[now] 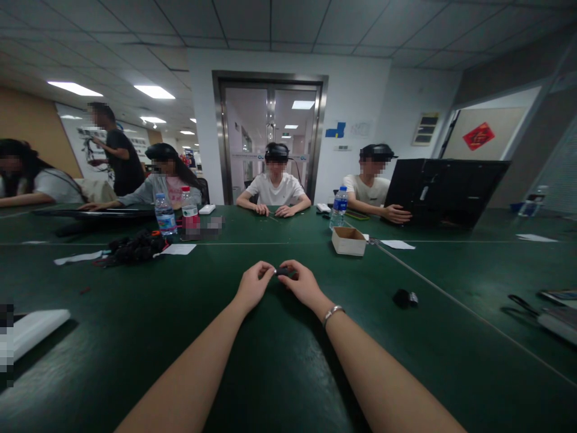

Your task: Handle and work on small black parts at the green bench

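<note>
Over the middle of the green table [288, 337], I hold a small black cylinder with a silver end [281, 272]. My right hand [303, 281] pinches its dark body between thumb and fingers. The fingertips of my left hand [256, 284] close on the silver end. The two hands almost touch at the fingertips, and the piece lies roughly level between them. It is too small to tell its exact kind.
Ahead stands an open cardboard box [348, 242] beside a water bottle [338, 208]. A small black object [404, 298] lies to the right. At left are a black cable heap [135, 246], paper and more bottles. People sit opposite, one holding a monitor [444, 192].
</note>
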`<state>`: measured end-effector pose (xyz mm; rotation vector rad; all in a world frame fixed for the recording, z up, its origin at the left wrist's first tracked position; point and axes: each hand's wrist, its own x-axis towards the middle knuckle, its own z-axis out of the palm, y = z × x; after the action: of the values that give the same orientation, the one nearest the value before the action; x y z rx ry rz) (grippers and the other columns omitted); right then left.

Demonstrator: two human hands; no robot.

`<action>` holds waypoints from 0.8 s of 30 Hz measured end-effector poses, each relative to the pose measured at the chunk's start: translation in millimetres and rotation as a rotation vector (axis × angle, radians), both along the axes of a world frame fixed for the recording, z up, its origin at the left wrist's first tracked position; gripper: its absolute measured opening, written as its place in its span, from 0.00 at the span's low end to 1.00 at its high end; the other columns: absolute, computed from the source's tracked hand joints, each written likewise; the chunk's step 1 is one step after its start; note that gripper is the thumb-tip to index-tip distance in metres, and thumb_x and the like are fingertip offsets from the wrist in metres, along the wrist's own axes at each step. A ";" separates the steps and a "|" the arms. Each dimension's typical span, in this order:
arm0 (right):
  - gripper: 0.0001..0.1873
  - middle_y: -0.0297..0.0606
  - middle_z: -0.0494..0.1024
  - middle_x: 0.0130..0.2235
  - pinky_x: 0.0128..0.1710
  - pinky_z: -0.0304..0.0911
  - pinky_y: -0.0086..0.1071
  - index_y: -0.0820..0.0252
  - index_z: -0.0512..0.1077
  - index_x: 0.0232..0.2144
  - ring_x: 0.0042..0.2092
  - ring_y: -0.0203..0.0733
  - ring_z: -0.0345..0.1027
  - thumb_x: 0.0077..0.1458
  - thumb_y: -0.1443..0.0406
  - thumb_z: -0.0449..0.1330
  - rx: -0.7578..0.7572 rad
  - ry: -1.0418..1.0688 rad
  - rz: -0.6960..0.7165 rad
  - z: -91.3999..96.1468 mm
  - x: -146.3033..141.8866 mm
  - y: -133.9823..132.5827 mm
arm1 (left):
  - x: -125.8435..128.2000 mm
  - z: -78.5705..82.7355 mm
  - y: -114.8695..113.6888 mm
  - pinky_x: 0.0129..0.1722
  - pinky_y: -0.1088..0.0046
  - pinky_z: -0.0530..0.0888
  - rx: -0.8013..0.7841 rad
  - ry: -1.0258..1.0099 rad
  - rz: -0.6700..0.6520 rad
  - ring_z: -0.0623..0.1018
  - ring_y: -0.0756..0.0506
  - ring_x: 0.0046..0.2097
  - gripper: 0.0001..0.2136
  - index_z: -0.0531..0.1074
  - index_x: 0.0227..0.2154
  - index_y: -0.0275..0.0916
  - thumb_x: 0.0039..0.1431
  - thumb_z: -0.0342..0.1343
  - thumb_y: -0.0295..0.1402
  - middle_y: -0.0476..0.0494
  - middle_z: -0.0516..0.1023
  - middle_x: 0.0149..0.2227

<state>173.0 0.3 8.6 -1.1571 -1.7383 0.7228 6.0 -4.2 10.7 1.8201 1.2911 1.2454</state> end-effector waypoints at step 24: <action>0.14 0.33 0.71 0.34 0.32 0.63 0.31 0.57 0.71 0.37 0.31 0.34 0.64 0.44 0.64 0.62 0.016 0.018 -0.015 -3.8 -0.9 3.4 | 2.9 1.2 -3.2 0.33 0.71 0.69 -0.054 0.042 0.016 0.74 0.47 0.32 0.17 0.71 0.34 0.39 0.57 0.46 0.46 0.45 0.75 0.32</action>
<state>172.1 3.7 4.8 -1.1491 -1.7159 0.7068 9.0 -7.4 11.8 1.8102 1.3520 1.1751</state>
